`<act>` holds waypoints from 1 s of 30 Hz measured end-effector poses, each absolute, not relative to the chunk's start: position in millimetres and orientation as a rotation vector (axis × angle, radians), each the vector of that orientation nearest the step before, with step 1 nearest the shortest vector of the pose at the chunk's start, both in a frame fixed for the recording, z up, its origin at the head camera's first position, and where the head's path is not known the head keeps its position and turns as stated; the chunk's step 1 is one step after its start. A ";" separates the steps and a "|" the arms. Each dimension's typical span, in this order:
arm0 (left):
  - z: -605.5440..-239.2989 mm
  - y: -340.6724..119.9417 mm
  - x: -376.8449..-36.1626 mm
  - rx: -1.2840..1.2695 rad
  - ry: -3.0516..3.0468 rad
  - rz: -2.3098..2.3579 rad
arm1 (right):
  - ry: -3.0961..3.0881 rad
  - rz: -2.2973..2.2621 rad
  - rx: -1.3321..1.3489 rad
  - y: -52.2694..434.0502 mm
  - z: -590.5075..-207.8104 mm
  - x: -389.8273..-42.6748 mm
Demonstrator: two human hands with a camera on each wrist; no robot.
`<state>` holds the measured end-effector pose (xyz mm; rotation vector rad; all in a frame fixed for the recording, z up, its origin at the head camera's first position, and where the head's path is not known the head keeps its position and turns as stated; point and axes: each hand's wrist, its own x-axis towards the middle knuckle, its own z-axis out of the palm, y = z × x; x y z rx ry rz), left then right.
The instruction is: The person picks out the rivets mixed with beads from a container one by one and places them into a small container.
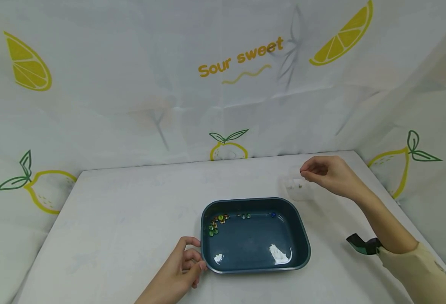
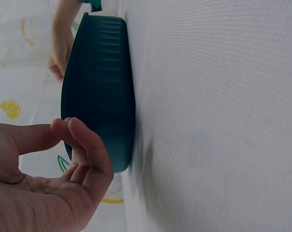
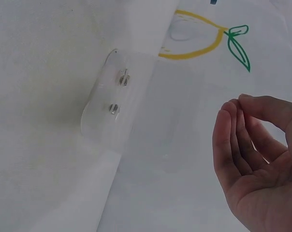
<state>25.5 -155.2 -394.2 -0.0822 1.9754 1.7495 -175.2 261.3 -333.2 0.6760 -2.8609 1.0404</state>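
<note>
A dark blue-green tray (image 1: 300, 236) sits in the middle of a white table (image 1: 131, 228). The tray is shaped like a box with round corners and a shiny bottom. Its outer wall has thin ridges in the left wrist view. Little glass beads (image 1: 217, 223) lie along the far side of the tray: a bunch of orange and green ones in the far left corner, about 3 green ones near the middle, and 1 blue one further right.

The left hand (image 1: 179, 272) is at the near left corner of the tray. Its fingers are curled softly with the thumb close to them, right by the rim, and they grip nothing.

The right hand (image 1: 327, 174) hovers over a small clear cup (image 1: 298, 188) just behind the tray's far right corner. 2 small beads seem to lie inside the cup, though they are hard to see. The fingertips are bunched close to the thumb, with nothing between them.
</note>
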 end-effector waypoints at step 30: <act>-393.4 -154.8 26.2 -0.116 1.979 1.747 | -2.943 1.003 0.602 263.2 -349.9 -187.6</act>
